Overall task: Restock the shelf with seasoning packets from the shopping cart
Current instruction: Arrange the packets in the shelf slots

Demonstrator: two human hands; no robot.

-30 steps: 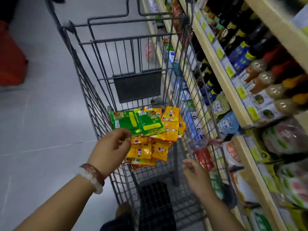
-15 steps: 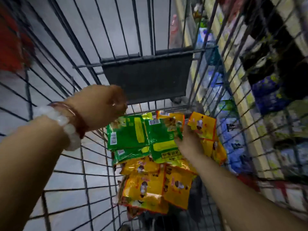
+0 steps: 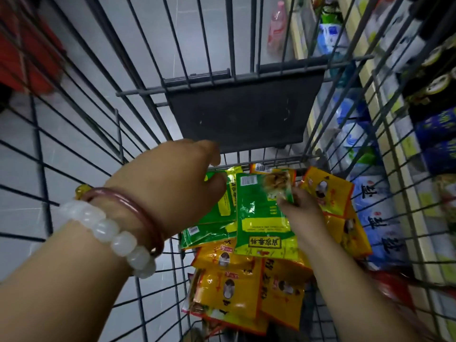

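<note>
Green seasoning packets (image 3: 261, 218) and several yellow-orange packets (image 3: 229, 290) lie in a heap at the bottom of the grey wire shopping cart (image 3: 138, 92). My right hand (image 3: 299, 213) reaches deep into the cart and pinches the top edge of the uppermost green packet. My left hand (image 3: 172, 186), wearing a white bead bracelet and a red bangle, hovers over the left green packets with fingers curled; its fingertips sit at a packet's edge, and whether they grip it is hidden. The shelf (image 3: 394, 134) runs along the right, outside the cart.
A dark plastic flap (image 3: 244, 109) hangs on the cart's far wall. Blue and white bags (image 3: 377, 218) and dark bottles fill the shelf on the right. Grey floor (image 3: 22, 169) lies to the left, with a red object (image 3: 27, 53) at upper left.
I have leaned far into the cart. My right hand went from near the cart's side down onto the green packet. My left hand moved forward over the left green packets.
</note>
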